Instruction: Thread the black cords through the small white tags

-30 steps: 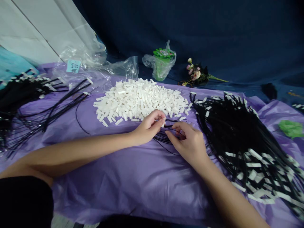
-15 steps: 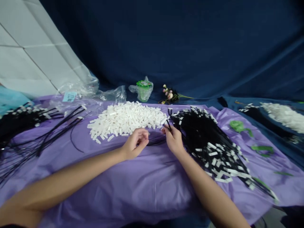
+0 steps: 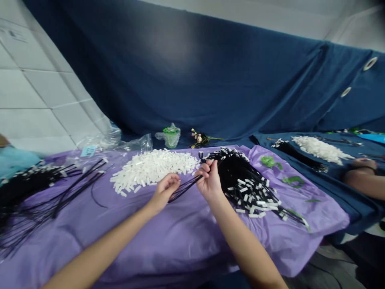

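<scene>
Several thin black cords (image 3: pixel 187 188) run as a loose bundle between my two hands over the purple cloth. My right hand (image 3: pixel 208 180) is closed around them, with short ends sticking out past its fingers. The fingers of my left hand (image 3: pixel 165 191) curl at the other side of the bundle, and the cords run in under its palm. Behind my left hand lies a heap of small white tubes or tags (image 3: pixel 156 166). Just right of my right hand is a thick pile of black cords with white end pieces (image 3: pixel 240 172).
More black cords (image 3: pixel 27 184) lie at the left. Clear plastic bags (image 3: pixel 132 142), a wrapped green cup (image 3: pixel 171 135) and small flowers (image 3: pixel 198 137) stand along the back. Green scraps (image 3: pixel 269 161) lie right. Beyond are another white heap (image 3: pixel 320 148) and another person's arm (image 3: pixel 367 180).
The view has tilted up and turned right, bringing in another person's arm. My right hand has turned with its fingers upward, and the cords between my hands now slant up to the right.
</scene>
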### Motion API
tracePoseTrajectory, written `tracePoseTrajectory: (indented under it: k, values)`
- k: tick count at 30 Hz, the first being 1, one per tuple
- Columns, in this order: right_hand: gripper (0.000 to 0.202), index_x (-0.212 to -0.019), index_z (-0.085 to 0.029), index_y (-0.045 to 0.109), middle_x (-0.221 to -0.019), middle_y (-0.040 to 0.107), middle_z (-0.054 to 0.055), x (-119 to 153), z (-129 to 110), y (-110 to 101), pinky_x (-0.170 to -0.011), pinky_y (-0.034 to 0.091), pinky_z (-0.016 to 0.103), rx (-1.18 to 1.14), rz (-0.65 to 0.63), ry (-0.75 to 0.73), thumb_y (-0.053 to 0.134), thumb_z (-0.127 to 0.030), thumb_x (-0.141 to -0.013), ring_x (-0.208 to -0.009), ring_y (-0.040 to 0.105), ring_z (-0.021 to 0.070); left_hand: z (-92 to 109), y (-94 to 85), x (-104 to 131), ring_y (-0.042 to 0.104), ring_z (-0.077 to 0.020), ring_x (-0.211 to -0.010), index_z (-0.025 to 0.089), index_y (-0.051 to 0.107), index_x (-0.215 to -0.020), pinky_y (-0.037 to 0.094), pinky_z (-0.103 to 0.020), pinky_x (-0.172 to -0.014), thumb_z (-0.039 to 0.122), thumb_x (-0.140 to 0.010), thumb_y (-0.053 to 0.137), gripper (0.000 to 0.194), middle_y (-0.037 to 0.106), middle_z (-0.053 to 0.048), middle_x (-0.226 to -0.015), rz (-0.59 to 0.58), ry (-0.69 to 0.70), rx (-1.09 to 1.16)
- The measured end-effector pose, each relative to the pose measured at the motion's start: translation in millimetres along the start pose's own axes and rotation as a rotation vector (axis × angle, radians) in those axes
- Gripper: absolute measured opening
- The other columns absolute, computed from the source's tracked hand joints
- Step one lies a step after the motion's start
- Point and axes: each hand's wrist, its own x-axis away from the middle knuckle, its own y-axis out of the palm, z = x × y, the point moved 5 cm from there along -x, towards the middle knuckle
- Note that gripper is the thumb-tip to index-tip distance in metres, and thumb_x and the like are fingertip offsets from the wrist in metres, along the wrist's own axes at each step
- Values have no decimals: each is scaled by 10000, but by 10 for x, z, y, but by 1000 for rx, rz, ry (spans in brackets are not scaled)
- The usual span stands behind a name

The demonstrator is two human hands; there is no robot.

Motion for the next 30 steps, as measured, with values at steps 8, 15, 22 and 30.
tracePoseTrajectory:
  k: [8,15,22,30]
  values:
    - [466,-683,-232,339,-464,200,-116,182,-391,101,-319,108,181,-132,19,-77,365,-646,-895,-323,102,64,243,573,576,382,-91,-487,151,541,-855,270,-237,-519,519,-877,481,374,507,35,-537,-349,-37,-37]
    - [363,-835,-242,472,-483,322,-115,687,-190,218,-372,337,198,21,-44,26,568,-592,-816,-357,300,74,223,710,742,334,-88,-454,169,505,-791,261,-243,-500,525,-892,429,378,435,53,-493,-225,-26,10]
    - [429,-699,-250,337,-419,224,-107,1031,-242,-50,-337,185,204,365,80,-103,350,-633,-892,-333,144,86,670,564,1145,547,-251,-1055,244,613,-1057,402,-379,-919,405,-849,553,270,633,-70,-1117,-158,19,-432]
    - [341,-827,-179,629,-718,615,118,222,-1382,-680,-669,418,406,1671,318,-234,442,-459,-879,-696,584,279,1552,122,1785,591,-350,-1031,503,671,-1063,489,-508,-736,504,-733,543,354,720,-24,-991,-197,280,-290]
